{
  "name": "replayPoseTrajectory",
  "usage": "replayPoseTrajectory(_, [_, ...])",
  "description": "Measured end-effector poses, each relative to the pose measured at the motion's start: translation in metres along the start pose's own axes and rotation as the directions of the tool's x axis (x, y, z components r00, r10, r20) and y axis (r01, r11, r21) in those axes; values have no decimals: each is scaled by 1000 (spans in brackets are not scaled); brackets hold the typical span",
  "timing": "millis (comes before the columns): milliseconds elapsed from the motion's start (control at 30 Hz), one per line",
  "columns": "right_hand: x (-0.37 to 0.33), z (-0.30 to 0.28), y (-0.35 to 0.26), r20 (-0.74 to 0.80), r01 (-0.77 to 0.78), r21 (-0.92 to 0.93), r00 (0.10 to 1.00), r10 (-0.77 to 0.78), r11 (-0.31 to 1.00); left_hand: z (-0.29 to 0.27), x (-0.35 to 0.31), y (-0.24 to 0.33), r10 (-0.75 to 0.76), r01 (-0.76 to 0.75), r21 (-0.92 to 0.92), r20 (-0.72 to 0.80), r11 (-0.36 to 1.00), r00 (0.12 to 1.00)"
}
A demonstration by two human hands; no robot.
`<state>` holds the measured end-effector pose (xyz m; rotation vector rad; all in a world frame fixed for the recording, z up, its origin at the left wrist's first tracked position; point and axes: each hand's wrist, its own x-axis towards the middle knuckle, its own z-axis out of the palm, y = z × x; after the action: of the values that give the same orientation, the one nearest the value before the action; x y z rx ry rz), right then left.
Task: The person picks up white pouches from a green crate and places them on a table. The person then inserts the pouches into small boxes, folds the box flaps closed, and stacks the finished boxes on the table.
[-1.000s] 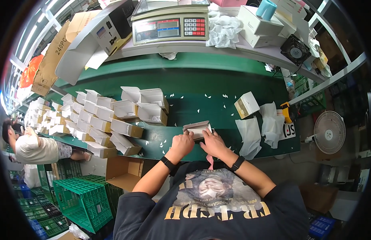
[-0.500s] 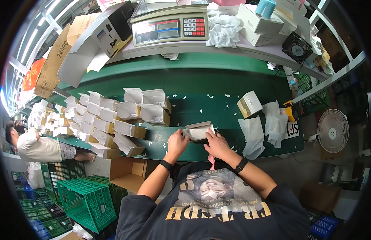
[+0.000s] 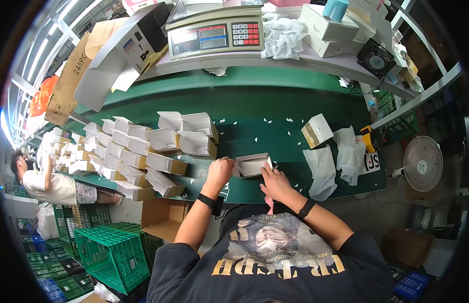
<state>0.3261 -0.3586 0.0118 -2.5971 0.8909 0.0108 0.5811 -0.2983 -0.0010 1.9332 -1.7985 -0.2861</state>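
Note:
A small open carton [image 3: 252, 165], white inside, rests on the green table in front of me. My right hand [image 3: 276, 183] grips its right end, fingers over the rim and thumb at the near side. Just off the carton's left end is my left hand [image 3: 220, 174], its fingers pinched together beside a pale side flap; whatever is between the fingertips is too small to make out. Left of it stand several similar open cartons with raised lids, among them a carton [image 3: 198, 145] with something white inside.
Small white paper scraps [image 3: 267, 120] dot the green table [image 3: 239, 101]. To the right are another carton [image 3: 316, 131], white bags [image 3: 321, 171] and a yellow-black tape dispenser [image 3: 366, 139]. A scale [image 3: 214, 38] sits on the shelf; a person [image 3: 47, 182] stands far left, green crates [image 3: 110, 255] below.
My left hand has pulled slightly up and away from the carton's left end. The carton's raised far flap looks lower, and its inside shows more. The right hand keeps its grip.

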Motion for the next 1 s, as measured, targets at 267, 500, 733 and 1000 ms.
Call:
replayPoseTrajectory(267, [-2,-8,-3,37,18,-33,999,-17,999,-19,16,-14,296,-355,181,286,917,911])
replayPoseTrajectory(500, [-1,-4,1,32,46,-89,999,-43,995,-38,11,-12,409,-520,183,425,835,807])
replayPoseTrajectory(733, [-1,-3,6,37,46,-70,998,-44,996,-21,-8,4,70,-50,-87,241,995,968])
replayPoseTrajectory(1000, [-3,6,1,9,45,-25,999,-45,999,25,-48,40,-132,139,94,-72,986,989])
